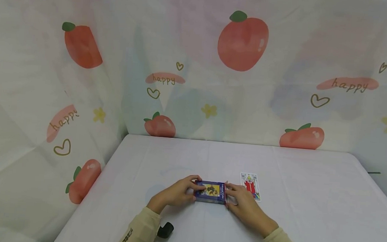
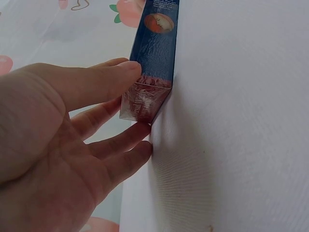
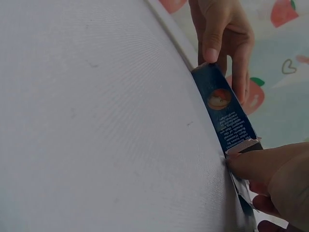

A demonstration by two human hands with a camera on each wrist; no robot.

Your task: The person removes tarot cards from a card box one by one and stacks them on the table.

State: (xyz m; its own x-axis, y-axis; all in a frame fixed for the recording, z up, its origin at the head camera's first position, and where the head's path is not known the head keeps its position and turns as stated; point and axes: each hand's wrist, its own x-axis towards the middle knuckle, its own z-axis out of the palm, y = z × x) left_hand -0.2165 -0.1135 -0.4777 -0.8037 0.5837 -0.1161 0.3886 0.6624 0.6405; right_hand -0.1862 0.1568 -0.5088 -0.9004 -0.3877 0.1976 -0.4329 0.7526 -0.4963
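Note:
A dark blue tarot card box (image 1: 210,192) with a yellow picture lies flat on the white table, its long side toward me. At its left end my left hand (image 1: 178,192) holds it, index finger over the top face and thumb on the near edge; the left wrist view shows the reddish end of the box (image 2: 145,102) between thumb and fingers. My right hand (image 1: 246,207) pinches the right end, where the right wrist view shows a lifted flap (image 3: 243,145) beside the thumb. Just beyond that hand lies a single card (image 1: 250,183) with a red figure.
The white tablecloth (image 1: 310,189) runs back to a fabric wall (image 1: 199,42) printed with peaches and the word happy. Black wrist devices (image 1: 165,230) are worn by both sleeves.

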